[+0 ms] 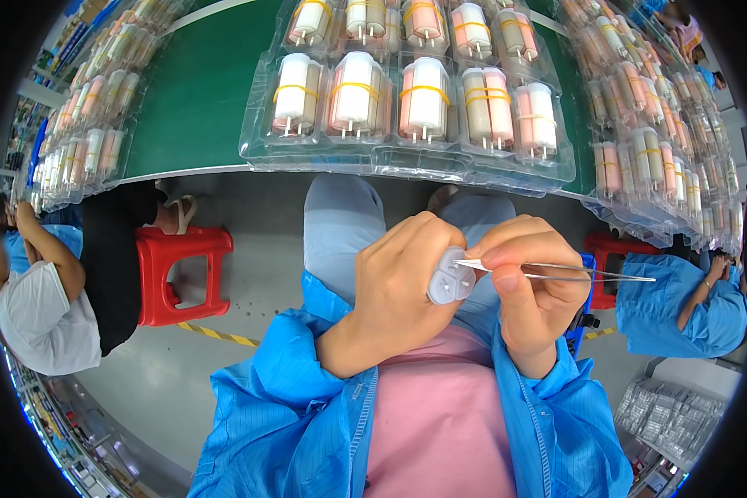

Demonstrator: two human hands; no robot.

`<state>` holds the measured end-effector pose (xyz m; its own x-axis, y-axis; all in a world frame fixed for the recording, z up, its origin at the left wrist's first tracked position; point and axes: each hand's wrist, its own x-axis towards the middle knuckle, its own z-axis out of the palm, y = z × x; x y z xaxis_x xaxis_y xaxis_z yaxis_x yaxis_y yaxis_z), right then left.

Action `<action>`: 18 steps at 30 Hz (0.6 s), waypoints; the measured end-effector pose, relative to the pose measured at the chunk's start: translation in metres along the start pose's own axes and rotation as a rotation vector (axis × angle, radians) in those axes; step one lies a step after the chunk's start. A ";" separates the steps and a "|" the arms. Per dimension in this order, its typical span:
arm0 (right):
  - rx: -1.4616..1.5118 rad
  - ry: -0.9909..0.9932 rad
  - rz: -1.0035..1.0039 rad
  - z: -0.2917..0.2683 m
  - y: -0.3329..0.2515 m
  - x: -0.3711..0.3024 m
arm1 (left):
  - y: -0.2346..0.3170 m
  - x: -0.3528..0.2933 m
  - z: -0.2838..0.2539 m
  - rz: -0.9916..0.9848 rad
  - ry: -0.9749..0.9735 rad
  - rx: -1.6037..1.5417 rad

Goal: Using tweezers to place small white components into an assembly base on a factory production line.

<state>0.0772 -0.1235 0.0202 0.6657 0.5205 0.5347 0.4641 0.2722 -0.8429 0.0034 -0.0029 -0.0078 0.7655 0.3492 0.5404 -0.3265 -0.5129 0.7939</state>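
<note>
My left hand (400, 270) is closed round a light grey piece (445, 287) whose round end is split into lobes, with small pegs standing out of it. The rest of that piece is hidden inside my fingers. Between the thumb and fingers of my right hand (541, 278) is a pair of thin metal tweezers (474, 264). Their tip end lies at the upper edge of the piece's lobed face, by one of the pegs. Both hands are raised close together over my lap, in front of my pink shirt.
A clear plastic tray (506, 166) on the green table (192, 100) holds several banded bundles of white, pink and grey cylinders (356, 93). More loaded trays stand at left and right. A red stool (216, 241) is left of my legs. People sit on both sides.
</note>
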 end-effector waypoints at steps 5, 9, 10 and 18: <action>-0.045 -0.054 -0.037 -0.003 -0.001 0.004 | 0.001 0.000 -0.001 -0.001 -0.012 -0.027; -0.078 -0.050 -0.036 -0.001 -0.004 0.006 | 0.000 0.001 -0.001 0.024 -0.015 -0.018; -0.107 -0.062 -0.043 -0.001 -0.005 0.007 | -0.001 0.001 -0.002 0.031 -0.014 -0.012; -0.208 -0.103 -0.045 0.000 -0.009 0.011 | -0.001 0.000 -0.003 0.003 -0.043 0.026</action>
<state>0.0799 -0.1205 0.0336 0.5836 0.5941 0.5537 0.6099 0.1296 -0.7818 0.0022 0.0004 -0.0077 0.7879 0.3134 0.5301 -0.3149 -0.5346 0.7842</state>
